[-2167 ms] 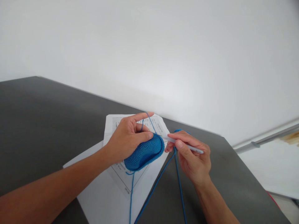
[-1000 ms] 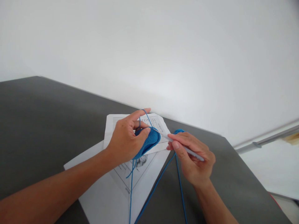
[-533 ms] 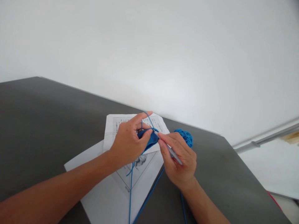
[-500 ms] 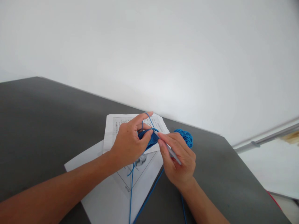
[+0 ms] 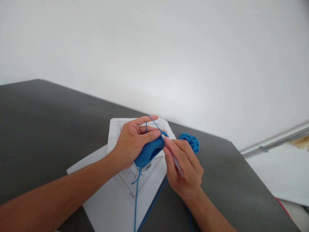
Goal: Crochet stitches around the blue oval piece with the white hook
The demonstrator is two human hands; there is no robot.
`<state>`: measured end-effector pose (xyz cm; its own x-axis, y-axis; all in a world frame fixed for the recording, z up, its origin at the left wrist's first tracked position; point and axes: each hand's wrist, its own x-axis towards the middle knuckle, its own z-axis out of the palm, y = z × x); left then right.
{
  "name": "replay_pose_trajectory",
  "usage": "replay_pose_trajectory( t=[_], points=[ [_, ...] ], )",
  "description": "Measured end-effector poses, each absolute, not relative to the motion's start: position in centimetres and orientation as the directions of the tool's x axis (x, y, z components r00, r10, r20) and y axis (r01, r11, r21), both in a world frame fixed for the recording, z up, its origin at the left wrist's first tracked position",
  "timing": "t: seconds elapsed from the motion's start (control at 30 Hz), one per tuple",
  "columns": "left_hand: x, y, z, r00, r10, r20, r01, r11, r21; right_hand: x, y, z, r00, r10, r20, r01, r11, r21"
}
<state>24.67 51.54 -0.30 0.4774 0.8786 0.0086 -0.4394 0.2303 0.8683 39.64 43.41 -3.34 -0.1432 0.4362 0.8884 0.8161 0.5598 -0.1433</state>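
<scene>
My left hand (image 5: 131, 141) pinches a blue crocheted piece (image 5: 147, 152) between thumb and fingers, with a strand of blue yarn looped over the raised forefinger. My right hand (image 5: 183, 167) is closed around a pale grey crochet hook (image 5: 175, 161), whose tip meets the upper edge of the piece. A ball of blue yarn (image 5: 191, 141) lies just beyond my right hand. Two blue strands (image 5: 151, 206) trail down toward me across the paper and table.
White printed sheets (image 5: 116, 199) with a diagram lie on the dark grey table (image 5: 48, 129) under my hands. A white wall rises behind. At the right, a grey rail (image 5: 272, 146) and a white surface sit past the table's edge.
My right hand has drawn in toward the left hand and turned the hook more upright. The crocheted piece has been rotated in my left hand, and the yarn ball has come into view.
</scene>
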Motion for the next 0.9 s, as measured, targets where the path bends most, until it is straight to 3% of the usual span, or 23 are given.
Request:
replay_pose_trajectory(
  t=[0.13,0.3,0.5,0.7,0.9],
  points=[
    [24.4,51.8,0.0,0.568,0.822,-0.018,-0.448,0.328,0.832,39.8,43.1,-3.0,-0.225,0.384,0.896,0.854,0.52,-0.009],
    [23.8,52.5,0.3,0.651,0.759,0.015,-0.425,0.348,0.835,41.1,43.3,-2.3,-0.388,0.284,0.877,0.787,0.597,0.154],
    [23.1,53.3,0.2,0.598,0.799,0.061,-0.372,0.209,0.905,42.6,43.4,-1.9,-0.405,0.351,0.844,0.755,0.649,0.092],
    [22.7,53.9,0.2,0.529,0.844,0.095,-0.297,0.079,0.952,43.1,43.3,-1.8,-0.442,0.383,0.811,0.758,0.643,0.109],
    [22.6,54.4,0.1,0.491,0.852,0.184,-0.088,-0.162,0.983,43.3,43.1,-1.1,-0.498,0.411,0.763,0.751,0.645,0.142]
  ],
)
